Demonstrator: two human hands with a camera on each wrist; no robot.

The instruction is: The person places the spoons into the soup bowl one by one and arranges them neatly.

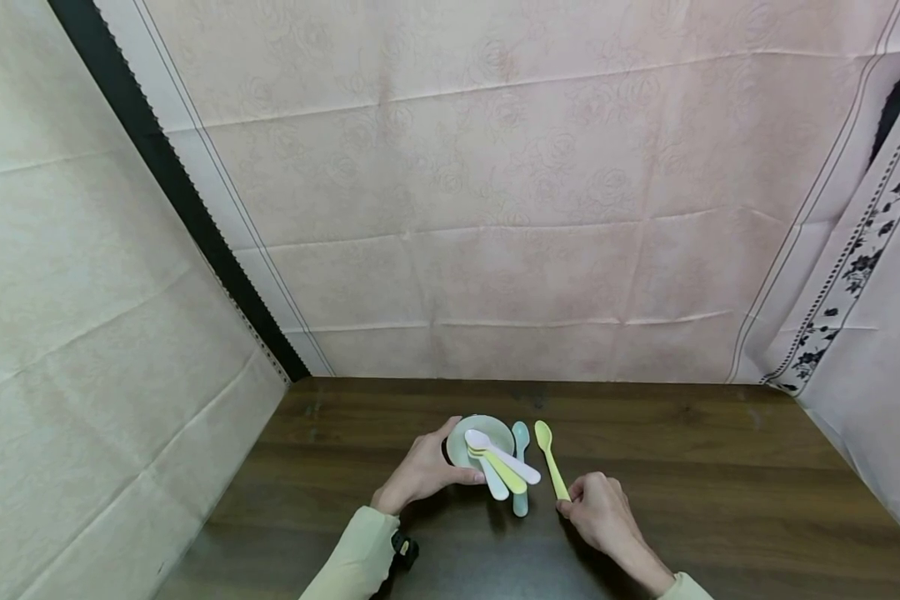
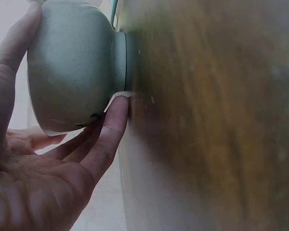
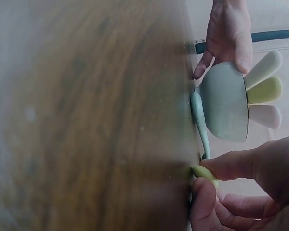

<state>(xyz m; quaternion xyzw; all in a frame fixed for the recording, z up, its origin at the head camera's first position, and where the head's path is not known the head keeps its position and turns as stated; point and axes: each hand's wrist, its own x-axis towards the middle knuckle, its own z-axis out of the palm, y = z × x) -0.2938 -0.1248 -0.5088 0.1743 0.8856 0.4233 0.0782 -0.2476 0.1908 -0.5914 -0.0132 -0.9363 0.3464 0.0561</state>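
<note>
My left hand [image 1: 425,467] holds a pale green bowl [image 1: 492,425] by its side, with the thumb at the rim and a fingertip low by the foot in the left wrist view. Several spoons lean in the bowl: a whitish-pink spoon [image 1: 501,454], a yellow-green spoon [image 1: 512,478] and a pale one [image 1: 497,486], handles sticking out over the rim. Beside the bowl a blue-green spoon [image 1: 521,437] lies on the table. Farther right, my right hand [image 1: 602,510] pinches the handle end of another yellow-green spoon [image 1: 544,437] between thumb and finger, its head pointing away from me.
The dark wooden table [image 1: 682,450] extends right and left of the hands. Pale cloth [image 1: 510,275] hangs behind its back edge, with more cloth on both sides. A dark band sits on my left wrist.
</note>
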